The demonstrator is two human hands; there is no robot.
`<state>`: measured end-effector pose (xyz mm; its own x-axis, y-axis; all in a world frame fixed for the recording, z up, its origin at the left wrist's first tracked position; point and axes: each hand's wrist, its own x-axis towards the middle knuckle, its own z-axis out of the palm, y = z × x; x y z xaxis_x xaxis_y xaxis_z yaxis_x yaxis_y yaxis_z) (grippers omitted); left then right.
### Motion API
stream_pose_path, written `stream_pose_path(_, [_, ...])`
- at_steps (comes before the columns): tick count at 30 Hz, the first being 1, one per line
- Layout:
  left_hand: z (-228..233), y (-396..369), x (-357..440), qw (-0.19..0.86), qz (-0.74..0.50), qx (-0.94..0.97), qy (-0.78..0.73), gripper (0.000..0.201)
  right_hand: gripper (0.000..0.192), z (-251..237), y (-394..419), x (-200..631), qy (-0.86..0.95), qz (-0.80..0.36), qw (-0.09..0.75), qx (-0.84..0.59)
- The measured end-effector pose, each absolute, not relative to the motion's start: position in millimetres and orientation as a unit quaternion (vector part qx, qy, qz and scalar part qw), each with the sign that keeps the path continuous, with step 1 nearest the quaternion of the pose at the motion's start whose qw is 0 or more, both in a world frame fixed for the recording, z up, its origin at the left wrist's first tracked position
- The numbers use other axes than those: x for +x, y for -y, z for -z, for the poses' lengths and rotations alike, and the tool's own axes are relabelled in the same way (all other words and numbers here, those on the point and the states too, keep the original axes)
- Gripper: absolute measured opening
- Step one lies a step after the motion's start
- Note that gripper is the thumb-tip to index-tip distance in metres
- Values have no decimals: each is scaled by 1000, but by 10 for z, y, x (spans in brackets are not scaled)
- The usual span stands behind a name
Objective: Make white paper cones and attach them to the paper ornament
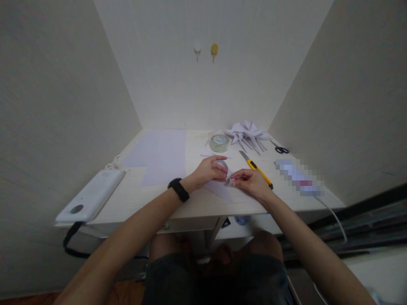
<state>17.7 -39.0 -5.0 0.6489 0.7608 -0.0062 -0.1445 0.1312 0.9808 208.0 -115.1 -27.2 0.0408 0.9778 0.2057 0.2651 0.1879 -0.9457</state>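
A sheet of white paper (220,191) lies partly curled on the desk in front of me. My left hand (210,170), with a dark watch at its wrist, is bent over the curled part and grips it. From the other side my right hand (249,182) pinches the paper's right end, where it looks crumpled or rolled. The fingertips of both hands almost meet there. Just right of my right hand lies a yellow utility knife (257,167) with its blade out. A roll of clear tape (219,143) rests beyond my left hand.
Folded white paper cones (248,134) are heaped at the back right, near black-handled scissors (281,149). Flat paper sheets (165,156) cover the left middle. A white power bank (92,195) with a black strap sits at the left edge. Walls close in the white desk (133,207).
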Motion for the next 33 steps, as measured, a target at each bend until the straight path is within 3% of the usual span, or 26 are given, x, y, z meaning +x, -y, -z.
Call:
stream_pose_path(20, [19, 414, 191, 675, -329, 595, -288, 70, 44, 210, 1179, 1967, 498, -444, 532, -522])
stream_pose_path(33, [25, 414, 185, 676, -337, 584, -297, 64, 39, 286, 1180, 2004, 544, -366, 525, -543])
